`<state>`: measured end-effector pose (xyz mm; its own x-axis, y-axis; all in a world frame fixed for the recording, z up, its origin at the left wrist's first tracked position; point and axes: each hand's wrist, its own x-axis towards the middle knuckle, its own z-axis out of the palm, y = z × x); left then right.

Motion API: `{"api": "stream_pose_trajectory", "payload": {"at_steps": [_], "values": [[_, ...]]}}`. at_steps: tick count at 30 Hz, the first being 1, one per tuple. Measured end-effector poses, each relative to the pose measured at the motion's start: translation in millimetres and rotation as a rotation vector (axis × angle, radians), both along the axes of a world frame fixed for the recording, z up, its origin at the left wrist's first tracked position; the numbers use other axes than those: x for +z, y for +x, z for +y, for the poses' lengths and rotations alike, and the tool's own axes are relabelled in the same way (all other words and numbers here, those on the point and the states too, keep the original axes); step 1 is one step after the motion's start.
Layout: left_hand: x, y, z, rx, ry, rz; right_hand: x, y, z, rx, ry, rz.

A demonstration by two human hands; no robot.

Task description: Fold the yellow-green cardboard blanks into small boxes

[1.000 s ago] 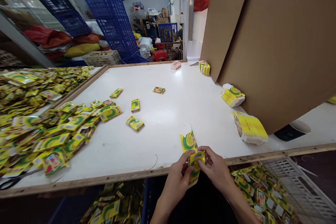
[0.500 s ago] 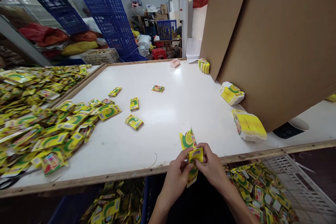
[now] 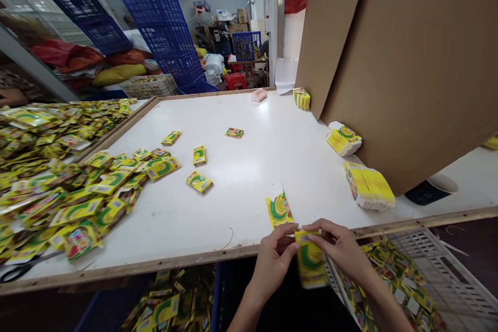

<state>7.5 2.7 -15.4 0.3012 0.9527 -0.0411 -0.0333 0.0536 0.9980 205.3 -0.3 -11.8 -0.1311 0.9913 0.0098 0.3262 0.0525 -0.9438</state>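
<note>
Just past the table's front edge, my left hand (image 3: pixel 272 257) and my right hand (image 3: pixel 344 249) pinch the top of a small yellow-and-green carton (image 3: pixel 311 262) between them. The carton hangs downward and its lower part is blurred by motion. Close beyond my left fingers, a flat carton blank (image 3: pixel 279 209) with the same print lies on the white table (image 3: pixel 241 194). Several finished-looking small cartons (image 3: pixel 199 181) lie to the left, beside a heap of them (image 3: pixel 109 181).
Stacks of flat blanks (image 3: pixel 369 187) line a cardboard sheet (image 3: pixel 412 78) on the right, near a dark cup (image 3: pixel 431 189). Scissors (image 3: pixel 23 270) lie at front left. Below the table are a white crate (image 3: pixel 447 270) and a bin of cartons (image 3: pixel 167 306). Blue crates (image 3: pixel 159 21) stand behind.
Both hands have moved right and slightly apart with the carton. The carton has turned so its large green-swirl face shows instead of its barcode end. The blank on the table stays put.
</note>
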Motion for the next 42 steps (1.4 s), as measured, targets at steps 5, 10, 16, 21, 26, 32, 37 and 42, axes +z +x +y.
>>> {"api": "stream_pose_trajectory", "payload": {"at_steps": [5, 10, 16, 21, 26, 32, 37, 42], "values": [[-25.4, -12, 24, 0.139, 0.231, 0.479, -5.9, 65, -5, -0.191, 0.051, -0.483], [-49.3, -15, 30, 0.034, 0.226, 0.66, -42.5, 13, 23, -0.175, 0.08, -0.471], [-55.0, -15, 26, 0.04, 0.196, 0.626, -78.6, -68, 59, -0.293, 0.057, -0.528], [-54.0, -16, 28, 0.098, 0.193, 0.514, -83.3, -65, 59, -0.307, 0.028, -0.269], [-41.9, -21, 27, 0.43, 0.085, 0.088, -69.5, -57, 43, -0.268, -0.029, 0.167], [-23.1, -23, 22, 0.279, -0.102, -0.331, -43.3, -65, 18, -0.19, -0.215, 0.647], [-13.3, -18, 13, 0.112, -0.19, -0.466, -30.3, -69, 7, -0.111, -0.258, 0.696], [-13.0, -14, 11, 0.144, -0.15, -0.444, -25.5, -69, 4, -0.085, -0.222, 0.661]]}}
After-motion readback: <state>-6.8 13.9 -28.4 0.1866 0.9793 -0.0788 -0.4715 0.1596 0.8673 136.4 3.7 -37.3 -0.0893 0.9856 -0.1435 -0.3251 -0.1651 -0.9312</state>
